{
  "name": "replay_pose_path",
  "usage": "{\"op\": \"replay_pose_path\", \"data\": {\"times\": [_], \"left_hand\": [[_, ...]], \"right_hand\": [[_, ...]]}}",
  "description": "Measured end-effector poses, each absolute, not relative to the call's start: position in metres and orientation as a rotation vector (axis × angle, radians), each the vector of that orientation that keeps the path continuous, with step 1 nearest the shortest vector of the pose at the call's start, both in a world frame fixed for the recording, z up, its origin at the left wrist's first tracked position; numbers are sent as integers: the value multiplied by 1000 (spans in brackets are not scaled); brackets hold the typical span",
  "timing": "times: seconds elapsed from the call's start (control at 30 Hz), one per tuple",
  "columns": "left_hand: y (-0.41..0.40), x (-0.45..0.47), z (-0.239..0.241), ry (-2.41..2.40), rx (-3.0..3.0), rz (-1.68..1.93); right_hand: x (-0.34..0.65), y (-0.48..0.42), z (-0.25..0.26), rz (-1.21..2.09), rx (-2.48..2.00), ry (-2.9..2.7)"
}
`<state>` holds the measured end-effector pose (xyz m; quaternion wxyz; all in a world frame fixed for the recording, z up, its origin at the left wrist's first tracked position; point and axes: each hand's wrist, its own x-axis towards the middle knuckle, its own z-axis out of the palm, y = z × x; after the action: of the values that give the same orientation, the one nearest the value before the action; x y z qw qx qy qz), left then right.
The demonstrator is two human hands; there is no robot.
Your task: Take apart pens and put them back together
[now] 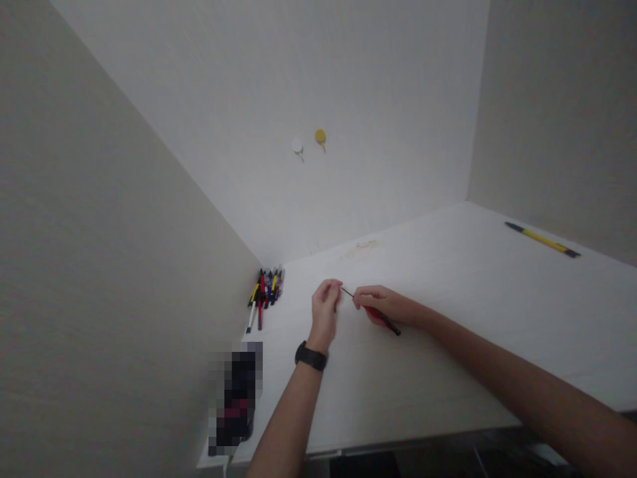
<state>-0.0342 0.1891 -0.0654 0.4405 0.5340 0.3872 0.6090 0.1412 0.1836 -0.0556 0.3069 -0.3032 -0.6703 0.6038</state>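
Note:
My right hand [381, 302] is closed around a red and black pen [387, 322], whose black end points down to the right. A thin dark rod [348, 292], which looks like a refill, sticks out from my right fingertips toward my left hand. My left hand [326, 302], with a black watch [311, 356] on its wrist, is pinched at the fingertips close to the rod's end. What lies in that pinch is too small to make out. Both hands are over the white tabletop [423, 378].
Several pens [266, 289] lie in a pile by the left wall. A yellow and black pen [542, 239] lies at the far right. A blurred-out dark object [236, 398] with a cable is at the left front. Two hooks, one white [297, 145] and one yellow [320, 136], are on the back wall.

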Motion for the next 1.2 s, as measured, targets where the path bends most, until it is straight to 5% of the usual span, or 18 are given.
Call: {"op": "replay_pose_path", "data": {"times": [0.2, 0.73, 1.2], "left_hand": [[197, -44, -68, 1120, 1282, 1765], [184, -39, -73, 1506, 2158, 1185], [181, -39, -59, 1834, 2144, 1370]], "right_hand": [[142, 184, -54, 1546, -816, -1752], [140, 191, -54, 1476, -816, -1490], [141, 191, -56, 1488, -834, -1542]]}}
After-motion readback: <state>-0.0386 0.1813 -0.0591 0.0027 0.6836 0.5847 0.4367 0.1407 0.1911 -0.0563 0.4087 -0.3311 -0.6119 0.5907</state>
